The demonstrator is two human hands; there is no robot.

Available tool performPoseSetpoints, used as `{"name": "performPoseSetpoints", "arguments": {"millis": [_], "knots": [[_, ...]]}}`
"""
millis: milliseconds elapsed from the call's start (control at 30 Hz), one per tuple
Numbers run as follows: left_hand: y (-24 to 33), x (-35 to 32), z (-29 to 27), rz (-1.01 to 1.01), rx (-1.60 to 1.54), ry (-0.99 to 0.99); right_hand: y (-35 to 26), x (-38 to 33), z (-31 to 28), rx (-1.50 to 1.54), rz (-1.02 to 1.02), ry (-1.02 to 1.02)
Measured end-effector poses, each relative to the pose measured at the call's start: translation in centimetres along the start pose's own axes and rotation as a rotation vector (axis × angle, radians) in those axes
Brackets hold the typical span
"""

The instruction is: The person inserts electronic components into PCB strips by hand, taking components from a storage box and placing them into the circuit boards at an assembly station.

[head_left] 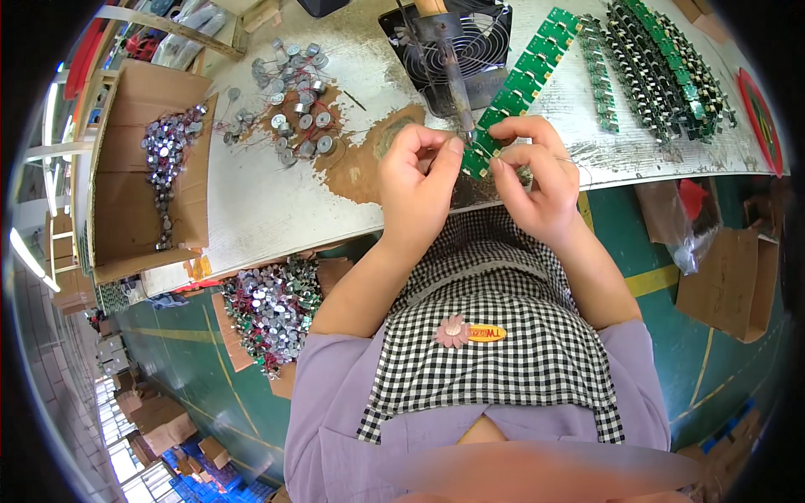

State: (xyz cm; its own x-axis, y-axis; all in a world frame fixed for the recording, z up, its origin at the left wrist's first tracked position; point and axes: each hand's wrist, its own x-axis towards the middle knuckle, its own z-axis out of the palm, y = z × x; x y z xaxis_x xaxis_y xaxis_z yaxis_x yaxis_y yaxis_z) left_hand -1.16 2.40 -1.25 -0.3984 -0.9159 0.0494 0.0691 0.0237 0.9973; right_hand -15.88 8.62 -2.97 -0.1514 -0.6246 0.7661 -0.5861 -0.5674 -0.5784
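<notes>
Between the left hand (417,180) and right hand (537,172), both pinched on its near end, a green circuit-board strip (518,88) slants away over the tabletop (277,201); the soldering iron (455,71) just beyond could burn fingers.

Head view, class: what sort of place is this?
Probably an electronics assembly workshop: both hands hold a green circuit-board strip, small round motors litter the workbench, and a fan sits nearby.

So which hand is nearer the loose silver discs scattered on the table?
Left. The left hand is just right of the silver discs; the right hand sits farther right, beyond the green board strip both hands grip.
</notes>
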Motion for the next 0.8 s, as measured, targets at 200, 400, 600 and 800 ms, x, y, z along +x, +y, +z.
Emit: {"name": "performPoseSetpoints", "arguments": {"millis": [200,400,600,800], "knots": [[-0.7,-1.2,-0.5,0.011,0.054,-0.016,-0.3,-1.4,0.3,0.048,0.024,0.009],[-0.5,-0.7,-0.9,-0.038,-0.056,-0.106,-0.2,-1.8,0.4,0.097,0.056,0.046],[-1.0,-0.2,-0.9,0.020,0.019,-0.117,-0.5,-1.5,0.4,0.080,0.076,0.025],[-0.8,0.3,-0.8,-0.007,0.033,-0.094,-0.4,-1.0,0.8,0.069,0.101,0.026]]}}
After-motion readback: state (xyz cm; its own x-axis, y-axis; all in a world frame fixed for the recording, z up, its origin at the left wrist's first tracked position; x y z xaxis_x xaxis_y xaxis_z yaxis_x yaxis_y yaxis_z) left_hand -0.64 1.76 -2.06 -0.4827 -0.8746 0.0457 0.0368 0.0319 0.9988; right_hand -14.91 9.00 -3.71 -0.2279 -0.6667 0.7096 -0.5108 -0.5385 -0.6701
